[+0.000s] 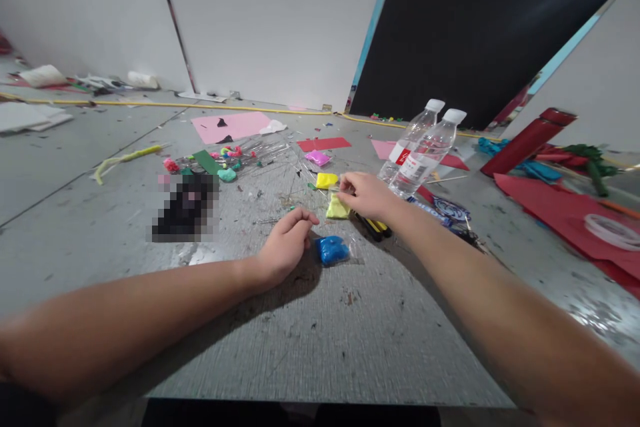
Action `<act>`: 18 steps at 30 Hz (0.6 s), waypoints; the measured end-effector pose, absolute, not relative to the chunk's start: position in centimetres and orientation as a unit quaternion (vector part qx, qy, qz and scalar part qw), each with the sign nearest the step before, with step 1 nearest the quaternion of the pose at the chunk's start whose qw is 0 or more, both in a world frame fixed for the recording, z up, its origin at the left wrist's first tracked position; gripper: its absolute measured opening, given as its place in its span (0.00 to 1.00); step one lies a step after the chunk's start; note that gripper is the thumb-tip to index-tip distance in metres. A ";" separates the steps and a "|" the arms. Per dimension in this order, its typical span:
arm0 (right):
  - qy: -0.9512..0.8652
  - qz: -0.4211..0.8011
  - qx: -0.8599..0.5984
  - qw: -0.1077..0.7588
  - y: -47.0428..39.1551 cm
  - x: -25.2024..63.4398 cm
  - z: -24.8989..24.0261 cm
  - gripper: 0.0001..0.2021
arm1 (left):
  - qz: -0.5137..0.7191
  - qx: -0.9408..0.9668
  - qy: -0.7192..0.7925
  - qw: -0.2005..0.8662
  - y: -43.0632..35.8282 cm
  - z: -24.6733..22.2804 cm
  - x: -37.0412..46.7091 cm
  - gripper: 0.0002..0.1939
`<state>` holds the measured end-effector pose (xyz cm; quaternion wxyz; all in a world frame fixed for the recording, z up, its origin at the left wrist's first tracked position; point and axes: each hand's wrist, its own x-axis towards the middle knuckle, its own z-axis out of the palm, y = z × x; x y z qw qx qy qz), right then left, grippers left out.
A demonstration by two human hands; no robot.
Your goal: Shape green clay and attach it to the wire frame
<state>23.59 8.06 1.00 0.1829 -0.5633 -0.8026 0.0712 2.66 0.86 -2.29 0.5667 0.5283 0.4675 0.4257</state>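
Note:
My right hand (369, 193) pinches the upper edge of a clear packet of pale yellow modelling clay (338, 207). A brighter yellow clay packet (327, 181) lies just beyond its fingertips. My left hand (287, 243) rests on the table with its fingers curled together, and what is inside them, if anything, is hidden. Right beside those fingers lies a blue clay packet (333, 250) in clear wrapping. A black and yellow tool (373, 225) sits partly under my right hand. Farther back is a pink-purple clay packet (318, 158).
Two water bottles (423, 147) stand close behind my right forearm. A red flask (529, 141), red sheets (565, 220) and a tape roll (613, 232) are at the right. Beads and clay bits (227, 175), a pink sheet (230, 125) and a blurred-out dark object (185, 210) lie left.

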 end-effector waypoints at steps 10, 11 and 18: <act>-0.586 0.447 -0.461 0.494 0.4 21.9 -0.2 0.18 | 0.410 0.602 0.397 0.558 0.4 -1.4 2.6 0.13; -0.576 0.474 -0.451 0.490 0.0 21.6 -0.5 0.18 | 0.411 0.603 0.380 0.569 0.4 -1.4 2.6 0.12; -0.650 0.429 -0.383 0.497 0.0 23.0 -2.1 0.05 | 0.381 0.619 0.370 0.578 0.6 -1.9 2.7 0.10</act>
